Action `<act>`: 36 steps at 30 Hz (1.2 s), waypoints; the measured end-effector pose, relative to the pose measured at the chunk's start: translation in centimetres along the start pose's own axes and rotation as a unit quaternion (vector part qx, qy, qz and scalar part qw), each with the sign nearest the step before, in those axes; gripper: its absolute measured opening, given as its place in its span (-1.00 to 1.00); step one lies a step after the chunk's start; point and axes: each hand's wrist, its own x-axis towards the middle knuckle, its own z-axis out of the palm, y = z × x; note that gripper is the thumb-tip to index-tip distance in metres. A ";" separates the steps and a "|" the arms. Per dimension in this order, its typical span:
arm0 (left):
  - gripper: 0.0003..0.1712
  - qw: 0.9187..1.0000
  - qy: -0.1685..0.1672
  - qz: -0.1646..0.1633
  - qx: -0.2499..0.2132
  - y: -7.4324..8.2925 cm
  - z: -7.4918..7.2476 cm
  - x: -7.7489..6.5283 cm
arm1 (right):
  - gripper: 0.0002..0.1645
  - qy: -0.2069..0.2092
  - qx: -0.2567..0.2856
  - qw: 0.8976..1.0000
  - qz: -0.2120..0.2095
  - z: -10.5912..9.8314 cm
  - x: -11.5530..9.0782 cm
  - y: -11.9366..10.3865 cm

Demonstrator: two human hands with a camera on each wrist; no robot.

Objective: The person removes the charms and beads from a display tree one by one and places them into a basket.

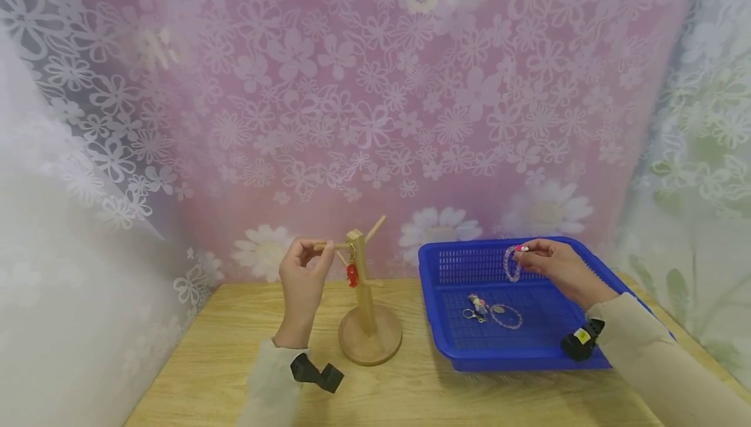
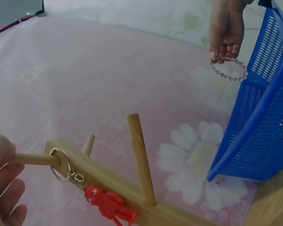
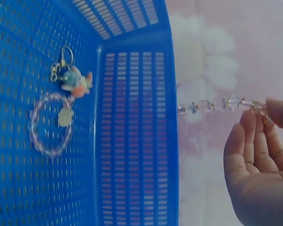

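My left hand [image 1: 304,277] pinches the tip of a peg on the wooden stand [image 1: 365,290]. From that peg a red figure keychain [image 1: 352,275] hangs by its metal ring, close to the post, as the left wrist view also shows. My right hand [image 1: 554,267] pinches a clear beaded bracelet [image 1: 512,265] between thumb and fingers, above the blue basket [image 1: 452,352]. Inside the basket lie a pinkish beaded bracelet [image 3: 51,149] with a pale charm and a keychain [image 3: 78,82] with a small pastel figure and a metal ring.
The stand's round base [image 1: 369,356] rests on the wood-grain table [image 1: 223,355], left of the basket. More pegs stick out from the post, one of them [image 1: 375,228] angled up to the right. A pink floral curtain [image 1: 375,120] hangs behind the table.
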 end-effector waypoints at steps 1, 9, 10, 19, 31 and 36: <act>-0.86 1.000 -0.012 -0.002 -0.002 -0.3 -0.2 0.1 | -0.48 -0.002 -0.003 1.000 0.000 -0.1 0.1 0.2; -0.74 0.991 -0.114 -0.069 0.002 -2.9 -1.4 0.4 | -0.45 -0.010 -0.006 1.000 0.011 -1.3 1.1 1.8; -0.74 0.989 -0.125 -0.076 0.008 -3.2 -1.4 0.4 | -0.44 -0.012 -0.005 1.000 0.013 -1.4 1.2 2.0; -0.70 0.979 -0.169 -0.109 0.031 -9.1 -1.7 1.7 | -0.44 -0.025 0.013 0.999 0.018 -2.4 1.4 3.1; -0.66 0.954 -0.250 -0.161 0.029 -11.2 -1.6 2.6 | -0.48 -0.052 0.001 0.998 0.025 -3.1 1.8 4.9; -0.70 0.950 -0.252 -0.185 0.006 -11.4 -1.4 2.6 | -0.49 -0.065 0.000 0.998 0.019 -3.2 1.9 5.6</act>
